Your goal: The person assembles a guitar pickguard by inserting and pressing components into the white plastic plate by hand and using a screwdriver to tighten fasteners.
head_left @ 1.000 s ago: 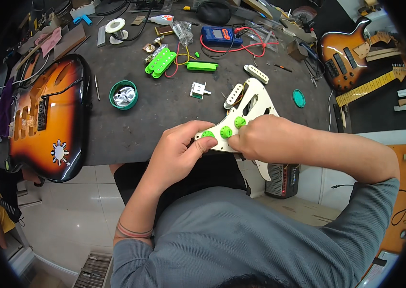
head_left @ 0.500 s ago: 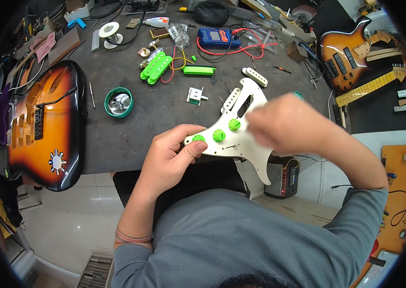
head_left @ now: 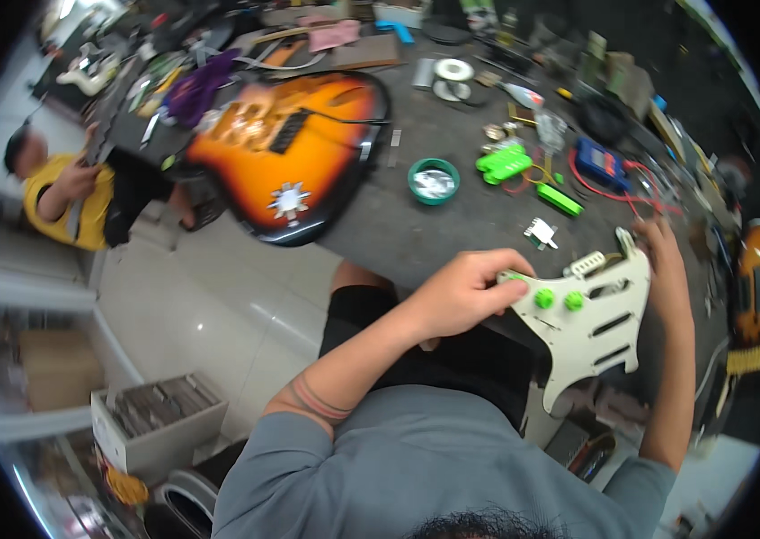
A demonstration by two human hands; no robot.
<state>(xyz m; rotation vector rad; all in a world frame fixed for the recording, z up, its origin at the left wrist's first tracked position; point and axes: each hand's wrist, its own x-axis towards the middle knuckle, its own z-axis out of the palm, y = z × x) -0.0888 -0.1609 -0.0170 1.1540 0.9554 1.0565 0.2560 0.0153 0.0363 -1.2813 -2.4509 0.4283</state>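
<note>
A cream guitar pickguard (head_left: 610, 357) with green knobs (head_left: 544, 299) and narrow slots is held in front of me at the bench edge, tilted. My left hand (head_left: 479, 287) grips its left end, thumb over a knob. On the far side my right hand (head_left: 667, 265) is at the pickguard's upper right end, fingers curled up by a white pickup; its exact grip is blurred. A second white pickup (head_left: 588, 263) hangs along the upper edge. Above lie a white switch (head_left: 541, 233), green pickup parts (head_left: 504, 163) and a green tub (head_left: 434, 192) with shiny contents.
A sunburst guitar body (head_left: 263, 198) lies on the dark, cluttered bench (head_left: 371, 225). A blue meter (head_left: 600, 162) with red leads is at the back, another guitar (head_left: 755, 278) at right. A person in yellow (head_left: 74, 216) sits at left, holding something long. A box (head_left: 160, 422) stands below.
The view has swung left, bringing the other person into sight. My right hand has left the knob area for the pickguard's upper right end, and the pickguard has rotated in my left hand.
</note>
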